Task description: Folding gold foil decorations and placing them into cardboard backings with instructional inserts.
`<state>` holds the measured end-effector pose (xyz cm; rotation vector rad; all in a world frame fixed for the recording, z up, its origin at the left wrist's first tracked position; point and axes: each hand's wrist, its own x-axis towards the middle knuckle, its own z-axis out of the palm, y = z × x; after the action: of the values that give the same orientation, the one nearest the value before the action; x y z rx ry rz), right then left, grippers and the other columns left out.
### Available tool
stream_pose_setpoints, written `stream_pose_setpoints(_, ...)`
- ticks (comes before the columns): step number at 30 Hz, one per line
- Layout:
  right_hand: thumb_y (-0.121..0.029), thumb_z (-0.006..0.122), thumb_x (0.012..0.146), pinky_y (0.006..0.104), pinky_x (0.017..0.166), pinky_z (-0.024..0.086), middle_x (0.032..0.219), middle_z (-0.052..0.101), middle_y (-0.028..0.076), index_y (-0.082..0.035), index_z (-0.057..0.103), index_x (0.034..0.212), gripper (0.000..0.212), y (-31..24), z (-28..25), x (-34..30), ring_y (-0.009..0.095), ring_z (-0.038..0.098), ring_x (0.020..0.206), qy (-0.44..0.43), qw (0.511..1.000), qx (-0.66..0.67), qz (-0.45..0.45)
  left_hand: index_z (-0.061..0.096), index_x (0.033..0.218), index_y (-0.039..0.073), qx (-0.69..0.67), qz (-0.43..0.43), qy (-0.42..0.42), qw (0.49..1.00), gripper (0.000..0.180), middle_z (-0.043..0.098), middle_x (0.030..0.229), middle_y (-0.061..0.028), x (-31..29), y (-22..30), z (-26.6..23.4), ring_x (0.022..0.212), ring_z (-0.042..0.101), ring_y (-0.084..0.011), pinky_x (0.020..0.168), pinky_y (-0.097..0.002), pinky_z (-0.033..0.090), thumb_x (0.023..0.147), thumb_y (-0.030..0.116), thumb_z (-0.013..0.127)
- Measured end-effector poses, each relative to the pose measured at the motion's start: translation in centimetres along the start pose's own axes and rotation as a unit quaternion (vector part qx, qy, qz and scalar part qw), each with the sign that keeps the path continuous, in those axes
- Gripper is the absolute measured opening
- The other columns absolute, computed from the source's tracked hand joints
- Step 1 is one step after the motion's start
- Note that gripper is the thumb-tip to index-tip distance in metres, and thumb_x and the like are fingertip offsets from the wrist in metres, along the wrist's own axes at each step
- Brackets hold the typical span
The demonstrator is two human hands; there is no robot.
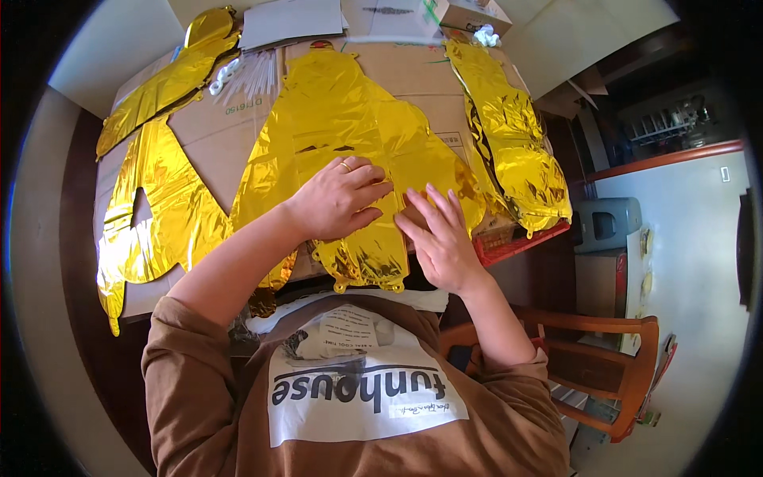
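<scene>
A large flat gold foil balloon [334, 103] lies uninflated down the middle of the cardboard-covered table, its lower end at the edge near my body. My left hand [338, 199], with a ring on one finger, rests on the foil with bent fingers, the thumb apart from the forefinger. To its right, my right hand [445, 242] has its fingers spread, and their tips touch the foil near a long vertical fold. Creases and small tabs show along the balloon's lower edge.
More flat gold foil balloons lie at the left [171, 207], the far left [167, 83] and the right [517, 143]. Thin clear straws [258, 75], white sheets [290, 24] and a small box [469, 14] sit at the back. A wooden chair [604, 358] stands at the right.
</scene>
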<state>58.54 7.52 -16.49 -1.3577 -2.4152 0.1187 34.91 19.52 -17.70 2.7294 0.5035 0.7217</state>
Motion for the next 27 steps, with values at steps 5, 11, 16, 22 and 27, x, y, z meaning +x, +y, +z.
stream_pose_setpoints(5,-0.005,0.06,0.078,0.0566,0.117,0.025,0.149,0.046,0.015,-0.01,0.063,0.129,0.052,-0.3,0.1,-3.4,0.038,0.038,0.14,0.009,0.999,0.025,-0.04,0.065,0.121,0.008,-0.012,-0.004,-0.002,1.0,0.042,0.06,0.119,-0.0092,0.0,-0.1,0.0,0.116,0.054,-0.0294,0.1,-0.0423,0.045,0.083,0.024,0.073)
stream_pose_setpoints(11,-0.02,0.071,0.083,0.0548,0.117,0.029,0.14,0.056,0.01,-0.01,0.065,0.124,0.042,0.0,2.1,-3.0,0.031,0.051,0.131,0.121,0.991,-0.054,-0.027,0.066,0.122,0.006,-0.024,-0.001,0.003,1.0,0.046,0.06,0.119,-0.0113,0.0,0.1,-0.1,0.111,0.056,-0.032,0.096,-0.0434,0.046,0.079,0.018,0.075)
stream_pose_setpoints(16,-0.014,0.068,0.086,0.0519,0.115,0.032,0.124,0.066,0.005,-0.011,0.07,0.113,0.027,-0.2,3.3,-2.3,0.025,0.059,0.121,0.158,0.981,-0.088,-0.07,0.066,0.123,0.007,-0.022,0.004,0.003,1.0,0.046,0.06,0.12,-0.0112,0.0,-0.1,-0.1,0.112,0.056,-0.0322,0.096,-0.0434,0.046,0.079,0.018,0.075)
stream_pose_setpoints(22,-0.018,0.063,0.09,0.0502,0.113,0.036,0.121,0.068,0.005,-0.009,0.072,0.105,0.019,0.1,2.5,-2.1,0.023,0.06,0.117,0.148,0.982,-0.053,-0.109,0.067,0.122,0.007,-0.02,0.007,0.007,1.0,0.045,0.06,0.12,-0.0102,0.0,-0.2,-0.1,0.112,0.055,-0.0315,0.096,-0.043,0.046,0.08,0.019,0.075)
stream_pose_setpoints(27,-0.017,0.063,0.09,0.0496,0.112,0.038,0.119,0.068,0.005,-0.01,0.073,0.103,0.018,0.2,1.9,-2.3,0.023,0.061,0.115,0.138,0.979,-0.052,-0.139,0.067,0.121,0.007,-0.019,0.006,0.009,1.0,0.044,0.06,0.119,-0.0097,0.0,-0.2,0.0,0.111,0.055,-0.0311,0.096,-0.0429,0.046,0.08,0.019,0.076)
